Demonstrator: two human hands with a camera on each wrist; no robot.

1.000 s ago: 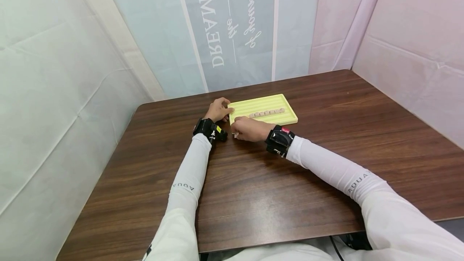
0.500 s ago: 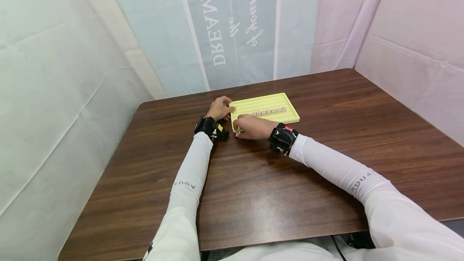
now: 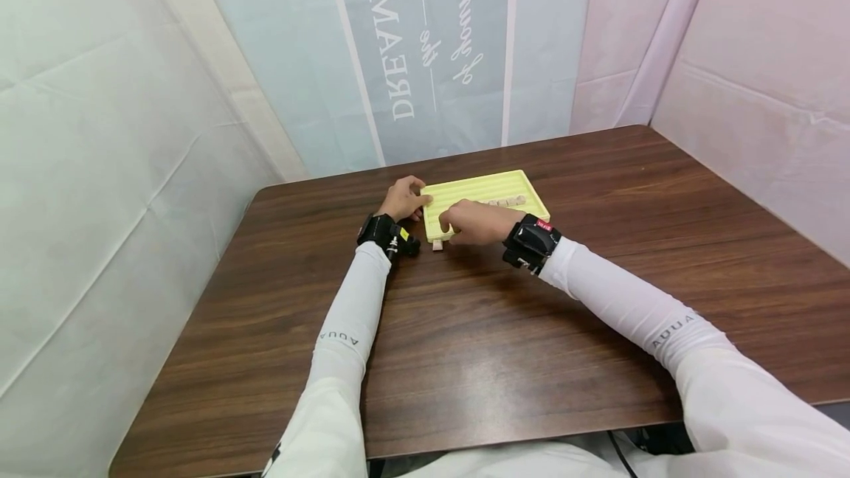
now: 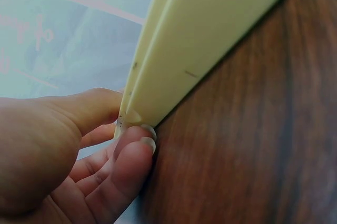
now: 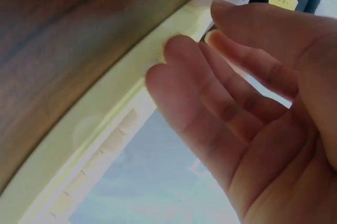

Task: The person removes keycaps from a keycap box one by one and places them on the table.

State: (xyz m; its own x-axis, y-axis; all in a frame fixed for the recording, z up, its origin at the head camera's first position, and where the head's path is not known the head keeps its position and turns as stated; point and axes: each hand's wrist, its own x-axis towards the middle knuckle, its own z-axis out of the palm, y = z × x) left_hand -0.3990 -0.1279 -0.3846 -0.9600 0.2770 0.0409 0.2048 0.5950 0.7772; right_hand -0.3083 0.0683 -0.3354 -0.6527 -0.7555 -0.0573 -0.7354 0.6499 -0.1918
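A pale yellow ridged tray (image 3: 458, 192) lies on the table, with a row of small light cubes (image 3: 511, 201) in one of its grooves. My left hand (image 3: 401, 198) pinches the tray's left end; in the left wrist view the thumb is at the rim and curled fingertips (image 4: 138, 155) press the outer wall. Over the tray's front edge hovers my right hand (image 3: 479, 222), fingers loosely bent and holding nothing. One small pale cube (image 3: 437, 245) sits by the front left corner, just beyond the right fingertips. The right hand hides part of the row.
The brown wooden table (image 3: 518, 345) reaches around the tray on all sides. Pale cloth walls (image 3: 119, 131) stand at left, right and behind, with a printed panel (image 3: 432, 43) at the back. Each wrist wears a black camera band (image 3: 531, 242).
My right hand has let go of the small cube at the tray's front left corner and moved a little to the right. The left hand keeps its grip on the tray.
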